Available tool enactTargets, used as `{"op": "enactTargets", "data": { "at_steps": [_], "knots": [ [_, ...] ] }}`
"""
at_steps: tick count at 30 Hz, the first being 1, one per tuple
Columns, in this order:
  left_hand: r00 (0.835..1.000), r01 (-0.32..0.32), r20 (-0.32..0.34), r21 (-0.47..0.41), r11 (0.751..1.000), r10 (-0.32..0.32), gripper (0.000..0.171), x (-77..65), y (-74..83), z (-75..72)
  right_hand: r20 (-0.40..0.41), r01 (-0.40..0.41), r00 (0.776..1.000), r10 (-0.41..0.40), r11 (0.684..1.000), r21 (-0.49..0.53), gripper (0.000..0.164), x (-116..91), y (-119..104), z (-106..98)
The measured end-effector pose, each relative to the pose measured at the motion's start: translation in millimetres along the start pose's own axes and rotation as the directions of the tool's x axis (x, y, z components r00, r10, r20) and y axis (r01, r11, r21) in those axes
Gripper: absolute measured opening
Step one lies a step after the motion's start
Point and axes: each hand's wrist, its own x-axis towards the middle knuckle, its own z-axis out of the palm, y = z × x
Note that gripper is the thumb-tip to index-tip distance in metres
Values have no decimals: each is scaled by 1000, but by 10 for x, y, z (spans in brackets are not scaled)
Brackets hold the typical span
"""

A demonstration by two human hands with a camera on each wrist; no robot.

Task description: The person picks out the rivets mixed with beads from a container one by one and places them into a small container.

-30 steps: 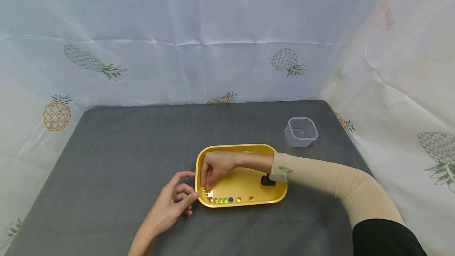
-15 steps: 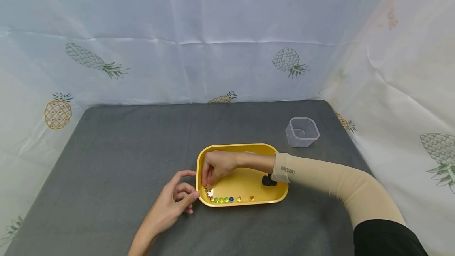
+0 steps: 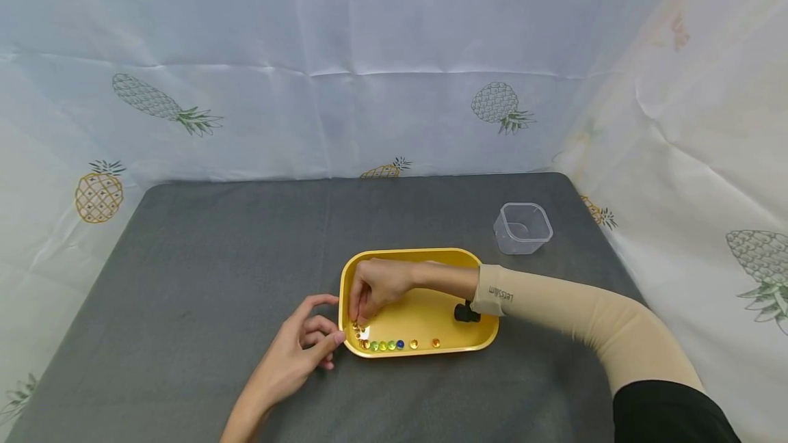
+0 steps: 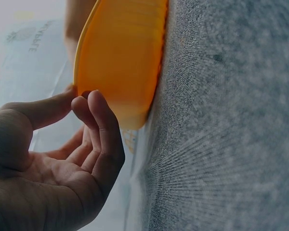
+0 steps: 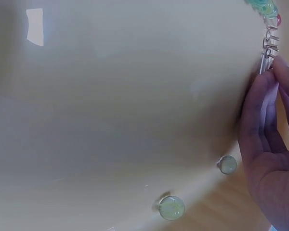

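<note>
A yellow tray point(image 3: 418, 355) holds a row of glass marbles point(image 3: 383, 346) along its near side. My right hand point(image 3: 378, 286) reaches down inside the left end. Its thumb and fingertips pinch at small shiny metal loops point(image 5: 269, 43), lined up by the tray wall in the right wrist view. What kind of thing the loops are, I cannot tell. My left hand point(image 3: 295, 354) rests at the tray's left end from outside, thumb at the near corner and index finger farther back. In the left wrist view, its fingertips point(image 4: 96, 98) touch the orange-looking outer wall.
A clear plastic container point(image 3: 522, 229) stands beyond the tray's right end. A black wrist camera point(image 3: 466, 312) hangs under the right wrist. Grey cloth point(image 3: 234, 245) covers the table, and a pineapple-print curtain point(image 3: 394, 122) closes off the back and sides.
</note>
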Motion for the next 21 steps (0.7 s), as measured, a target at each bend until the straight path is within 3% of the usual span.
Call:
{"op": "enactTargets", "data": {
  "at_steps": [21],
  "knots": [
    [1000, -27, 4, -1, 1000, 27, 55, -4, -15, 7, -37, 66, 997, -65, 997, 25, 8, -147, -71, -76]
  ]
}}
